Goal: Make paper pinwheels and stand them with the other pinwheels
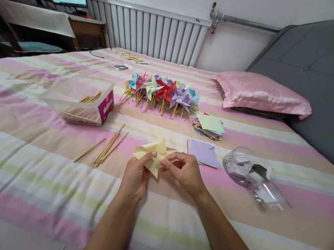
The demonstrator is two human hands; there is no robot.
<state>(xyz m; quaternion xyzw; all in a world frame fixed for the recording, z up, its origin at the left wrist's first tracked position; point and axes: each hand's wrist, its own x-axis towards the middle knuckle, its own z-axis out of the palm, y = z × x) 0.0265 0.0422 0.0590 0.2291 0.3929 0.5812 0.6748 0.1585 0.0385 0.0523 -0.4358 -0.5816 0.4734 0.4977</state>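
A pale yellow paper pinwheel (159, 148) is held up between my two hands, just above the striped bedspread. My left hand (136, 175) grips it from the left, thumb on its front near the centre. On the right side, my right hand (184, 170) pinches close to the pinwheel's middle with thumb and forefinger; anything small between those fingertips is hidden. Left of my hands lie several thin wooden sticks (109, 147). Just beyond my right hand is a small stack of paper squares with a purple one (204, 152) on top.
Finished pinwheels on sticks (164, 93) stand bunched at the back. A clear plastic box (77, 99) holds more sticks. Further right are a taller paper stack (210, 125), a clear plastic container (263, 187) lying with small pieces, and a pink pillow (262, 93).
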